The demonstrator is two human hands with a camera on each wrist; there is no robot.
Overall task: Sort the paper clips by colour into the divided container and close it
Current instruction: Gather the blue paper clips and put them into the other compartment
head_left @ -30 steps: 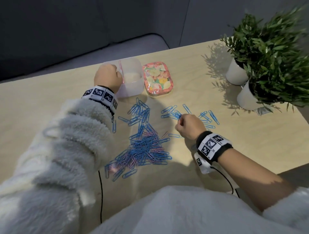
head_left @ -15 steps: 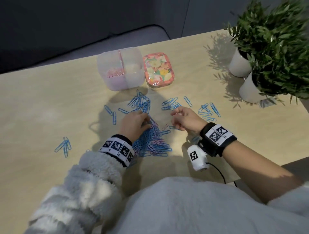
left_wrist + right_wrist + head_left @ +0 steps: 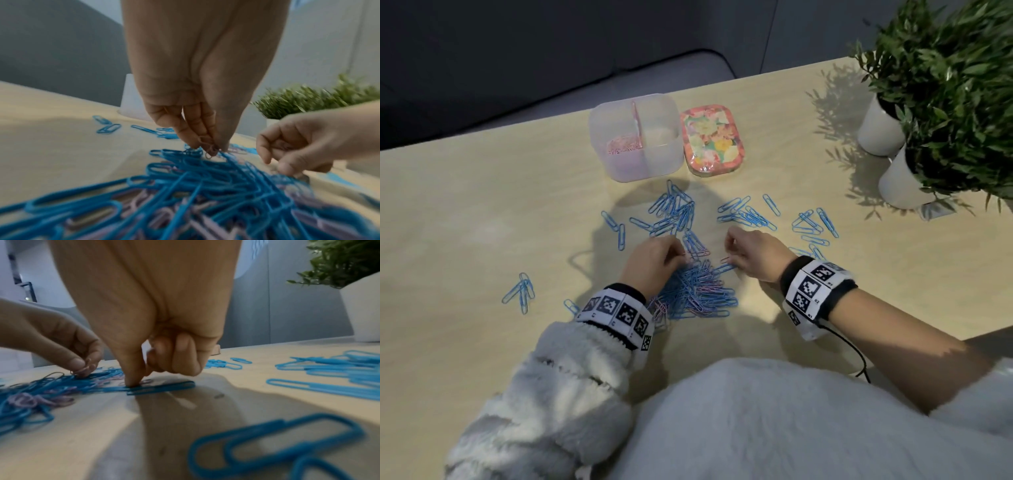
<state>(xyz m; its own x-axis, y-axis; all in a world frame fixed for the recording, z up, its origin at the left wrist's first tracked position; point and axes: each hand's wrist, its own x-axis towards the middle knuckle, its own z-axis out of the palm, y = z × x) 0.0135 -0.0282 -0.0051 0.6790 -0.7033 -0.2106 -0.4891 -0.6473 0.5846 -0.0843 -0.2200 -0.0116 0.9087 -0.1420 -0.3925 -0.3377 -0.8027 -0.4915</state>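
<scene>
While both hands work at the mixed heap of paper clips (image 3: 693, 291) in the middle of the bench (image 3: 482, 212), we see the left hand (image 3: 654, 262) at the heap's 10 o'clock edge, its thumb and fingertips pinched on a small pink clip (image 3: 210, 150). The right hand (image 3: 753, 255) sits at the heap's 2 o'clock edge with its fingers curled; one fingertip presses down on a blue clip (image 3: 162, 388) lying flat. We cannot tell whether that curled hand also holds small clips inside.

The clear divided box (image 3: 637, 140) stands open at 12 o'clock from the hands, well apart from them. Its left compartment has pink clips in it; the right one looks bare. The flowered lid (image 3: 712, 138) lies just beside the box, at its 3 o'clock.

The pressed blue clip has its long axis running from 8 o'clock to 2 o'clock, pointing away from the heap. We judge the left hand is nearer the pink compartment, so its pink clip travels straight toward 12 o'clock. Loose blue clips (image 3: 750, 214) are scattered between hands and box. Most sorting is not yet done.
</scene>
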